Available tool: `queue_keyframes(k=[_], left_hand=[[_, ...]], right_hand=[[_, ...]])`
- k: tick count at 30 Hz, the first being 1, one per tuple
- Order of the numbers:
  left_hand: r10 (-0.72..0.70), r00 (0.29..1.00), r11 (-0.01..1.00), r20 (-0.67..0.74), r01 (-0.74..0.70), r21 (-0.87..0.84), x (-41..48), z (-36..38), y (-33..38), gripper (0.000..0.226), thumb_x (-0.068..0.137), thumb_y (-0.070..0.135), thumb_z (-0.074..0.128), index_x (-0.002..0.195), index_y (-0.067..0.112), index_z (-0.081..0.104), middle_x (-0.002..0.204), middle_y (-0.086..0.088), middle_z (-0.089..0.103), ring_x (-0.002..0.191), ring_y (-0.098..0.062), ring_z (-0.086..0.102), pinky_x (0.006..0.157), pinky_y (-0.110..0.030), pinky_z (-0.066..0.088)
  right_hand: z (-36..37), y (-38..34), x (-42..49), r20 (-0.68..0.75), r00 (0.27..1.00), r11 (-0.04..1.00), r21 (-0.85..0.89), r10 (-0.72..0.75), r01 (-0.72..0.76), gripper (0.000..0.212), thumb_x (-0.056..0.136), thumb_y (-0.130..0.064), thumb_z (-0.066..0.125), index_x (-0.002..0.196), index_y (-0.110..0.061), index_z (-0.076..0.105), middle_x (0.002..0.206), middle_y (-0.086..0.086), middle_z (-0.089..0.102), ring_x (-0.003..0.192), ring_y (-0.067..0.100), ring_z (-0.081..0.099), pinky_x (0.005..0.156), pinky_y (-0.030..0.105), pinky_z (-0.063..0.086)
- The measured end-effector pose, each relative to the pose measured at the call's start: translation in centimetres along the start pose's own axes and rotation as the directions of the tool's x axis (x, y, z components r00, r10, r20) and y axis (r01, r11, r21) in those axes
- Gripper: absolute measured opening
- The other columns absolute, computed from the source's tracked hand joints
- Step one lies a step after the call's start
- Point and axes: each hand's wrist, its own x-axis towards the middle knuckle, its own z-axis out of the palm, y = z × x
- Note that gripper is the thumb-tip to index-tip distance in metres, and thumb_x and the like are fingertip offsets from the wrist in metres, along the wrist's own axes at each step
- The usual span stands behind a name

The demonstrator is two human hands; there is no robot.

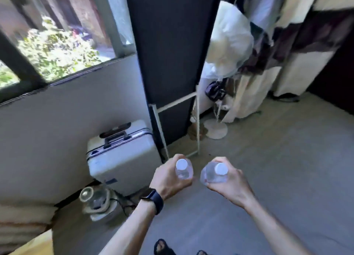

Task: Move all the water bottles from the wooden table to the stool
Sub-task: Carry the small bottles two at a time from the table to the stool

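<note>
Left hand (pixel 168 178) and right hand (pixel 228 184) each grip a water bottle (pixel 183 169).

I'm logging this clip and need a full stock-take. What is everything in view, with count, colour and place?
left bottle: 1, clear with white cap, in the left hand
right bottle: 1, clear with white cap, in the right hand
suitcase: 1, white, upright against the wall
panel: 1, black, on a white frame, centre
fan: 1, white, plastic-covered, right of the panel
window: 1, dark-framed, upper left
watch: 1, dark, left wrist
sandals: 2, dark, bottom edge
left hand: grips the left bottle
right hand: grips the right bottle
</note>
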Motion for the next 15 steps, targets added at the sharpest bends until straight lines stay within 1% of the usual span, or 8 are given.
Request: queue_keyframes(k=[3,5,6,8,9,10,13,15], left_hand=[[0.151,0.979,0.987,0.134,-0.158,0.042,6.3,2.7,4.8,0.051,0.067,0.056,0.074,0.108,0.04,0.048,0.099,0.016,0.063,0.093,-0.011,0.061,0.082,-0.029,0.05],[0.234,0.95,0.963,0.208,-0.256,0.089,10.3,4.6,7.8,0.052,0.065,0.062,0.07,0.105,0.038,0.047,0.096,0.014,0.062,0.091,-0.015,0.062,0.081,-0.032,0.051],[0.275,0.931,0.947,0.24,-0.306,0.101,12.3,5.6,9.4,0.053,0.064,0.063,0.067,0.104,0.037,0.046,0.095,0.013,0.062,0.09,-0.018,0.063,0.08,-0.033,0.052],[0.365,0.888,0.909,0.281,-0.405,0.101,16.4,7.7,13.2,0.056,0.062,0.067,0.063,0.104,0.035,0.047,0.094,0.01,0.063,0.09,-0.021,0.064,0.079,-0.035,0.053],[0.403,0.866,0.89,0.296,-0.447,0.096,18.2,8.6,15.2,0.057,0.061,0.068,0.062,0.105,0.035,0.047,0.094,0.008,0.065,0.09,-0.023,0.064,0.078,-0.036,0.053],[0.437,0.843,0.87,0.313,-0.485,0.092,20.0,9.5,17.1,0.058,0.061,0.069,0.061,0.105,0.034,0.046,0.094,0.007,0.065,0.09,-0.025,0.064,0.078,-0.037,0.053],[0.531,0.759,0.801,0.377,-0.595,0.069,24.7,12.2,22.5,0.057,0.064,0.069,0.063,0.102,0.031,0.041,0.092,0.006,0.063,0.087,-0.027,0.062,0.075,-0.037,0.052],[0.589,0.703,0.753,0.398,-0.656,0.046,27.4,14.3,26.3,0.056,0.066,0.068,0.065,0.099,0.032,0.038,0.09,0.006,0.062,0.085,-0.027,0.061,0.071,-0.036,0.051]], right_hand=[[-4.8,2.8,1.4,-0.142,0.981,0.99,0.074,0.132,-0.122,0.054,0.058,-0.04,0.082,0.103,-0.045,0.052,0.085,-0.019,0.068,0.08,0.008,0.065,0.07,0.027,0.054],[-7.4,4.6,2.0,-0.222,0.955,0.978,0.113,0.198,-0.176,0.053,0.057,-0.041,0.082,0.1,-0.047,0.051,0.086,-0.022,0.067,0.081,0.006,0.066,0.071,0.027,0.054],[-8.7,5.4,2.4,-0.261,0.939,0.972,0.124,0.225,-0.199,0.052,0.057,-0.042,0.082,0.099,-0.048,0.051,0.086,-0.023,0.067,0.081,0.006,0.065,0.072,0.025,0.054],[-11.6,6.8,3.1,-0.334,0.899,0.958,0.145,0.284,-0.249,0.052,0.059,-0.041,0.084,0.094,-0.052,0.049,0.083,-0.024,0.066,0.081,0.004,0.064,0.069,0.017,0.05],[-13.1,7.5,3.4,-0.363,0.877,0.948,0.16,0.316,-0.275,0.052,0.059,-0.04,0.085,0.093,-0.054,0.047,0.083,-0.024,0.066,0.082,0.004,0.064,0.068,0.014,0.048],[-14.6,8.1,3.7,-0.39,0.852,0.937,0.176,0.348,-0.302,0.053,0.059,-0.04,0.086,0.092,-0.055,0.047,0.084,-0.023,0.066,0.083,0.005,0.065,0.068,0.014,0.048],[-19.1,9.5,4.5,-0.489,0.758,0.902,0.228,0.432,-0.366,0.058,0.055,-0.042,0.087,0.099,-0.049,0.051,0.091,-0.019,0.07,0.088,0.008,0.067,0.079,0.025,0.053],[-22.5,10.3,5.0,-0.56,0.671,0.873,0.286,0.486,-0.394,0.059,0.056,-0.04,0.089,0.101,-0.046,0.052,0.094,-0.016,0.07,0.09,0.009,0.067,0.081,0.028,0.053]])
